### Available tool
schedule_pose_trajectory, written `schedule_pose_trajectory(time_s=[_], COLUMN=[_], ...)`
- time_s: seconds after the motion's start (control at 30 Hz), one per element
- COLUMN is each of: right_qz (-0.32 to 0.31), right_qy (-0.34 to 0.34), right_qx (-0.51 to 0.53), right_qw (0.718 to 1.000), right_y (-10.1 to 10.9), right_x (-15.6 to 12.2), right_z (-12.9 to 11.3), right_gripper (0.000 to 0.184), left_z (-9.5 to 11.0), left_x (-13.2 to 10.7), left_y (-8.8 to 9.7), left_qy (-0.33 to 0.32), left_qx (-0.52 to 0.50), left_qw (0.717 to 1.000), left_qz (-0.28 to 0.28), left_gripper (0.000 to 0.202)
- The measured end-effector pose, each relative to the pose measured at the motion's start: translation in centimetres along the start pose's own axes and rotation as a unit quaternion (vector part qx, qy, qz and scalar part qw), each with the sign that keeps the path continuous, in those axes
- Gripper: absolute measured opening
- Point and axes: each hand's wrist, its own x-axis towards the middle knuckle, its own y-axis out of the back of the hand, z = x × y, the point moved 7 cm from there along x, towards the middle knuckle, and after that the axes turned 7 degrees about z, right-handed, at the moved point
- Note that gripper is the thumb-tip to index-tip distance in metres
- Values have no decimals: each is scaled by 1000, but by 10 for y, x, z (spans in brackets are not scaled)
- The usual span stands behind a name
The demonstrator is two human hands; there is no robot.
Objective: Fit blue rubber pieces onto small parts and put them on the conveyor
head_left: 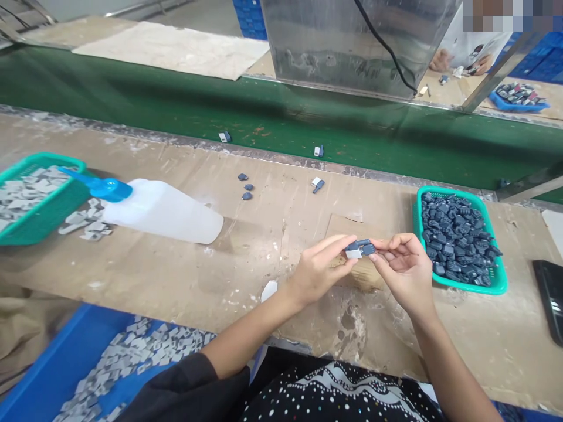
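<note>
One wht/dark pc (354, 252) held btwn both hands (317, 265)

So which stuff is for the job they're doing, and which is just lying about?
Likely for the job:
pale-and-dark piece held by left hand and right hand
right green basket, dark parts
left green basket, pale pieces

Probably just lying about:
black phone-like thing
white scrap
</note>
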Motion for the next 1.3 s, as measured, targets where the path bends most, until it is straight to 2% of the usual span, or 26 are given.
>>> schedule_pose_trajectory(time_s=[0.2,0.33,0.4,0.47,0.53,0.6,0.7,0.8,0.87,0.9,0.93,1.0,1.03,1.1,1.17,1.2,1.3], right_qz=[11,-1,-43,-117,-190,-210,-173,-136,-71,-16,41,109,100,47,21,21,15], right_qy=[-14,-34,-76,-151,-223,-254,-232,-173,-85,-25,38,136,164,199,225,232,223], right_qx=[-19,28,79,126,164,193,205,138,1,-100,-212,-413,-480,-557,-588,-594,-589], right_qw=[1000,999,993,973,942,924,935,966,994,995,976,894,856,805,777,770,777], right_y=[2,4,2,-4,-12,-13,-8,9,38,58,79,112,122,131,133,134,134], right_x=[-4,-4,-2,-2,-7,-11,-11,-2,15,24,32,44,48,56,58,59,62], right_z=[5,8,11,17,21,21,17,8,-3,-11,-21,-35,-35,-28,-21,-20,-20], right_gripper=[27,22,22,26,39,49,53,48,44,42,42,35,30,26,28,29,25], left_z=[1,3,7,14,24,33,46,48,33,19,1,-42,-64,-93,-109,-113,-116], left_x=[-1,0,2,4,5,5,6,21,47,66,88,134,154,188,202,202,179], left_y=[-6,-5,-6,-8,-10,-14,-18,-31,-52,-65,-79,-106,-117,-129,-129,-125,-95], left_qy=[-8,-29,-58,-101,-144,-168,-180,-190,-168,-144,-108,-24,23,59,72,75,64], left_qx=[11,8,-3,-13,-23,-35,-46,-50,-36,-17,13,104,152,198,222,235,310], left_qw=[1000,999,998,994,989,984,980,976,976,977,980,977,968,959,955,953,933], left_qz=[-11,-12,-26,-34,-40,-54,-67,-97,-136,-155,-166,-185,-197,-193,-183,-178,-169], left_gripper=[31,32,34,36,38,39,40,37,32,30,29,27,27,30,41,48,60])
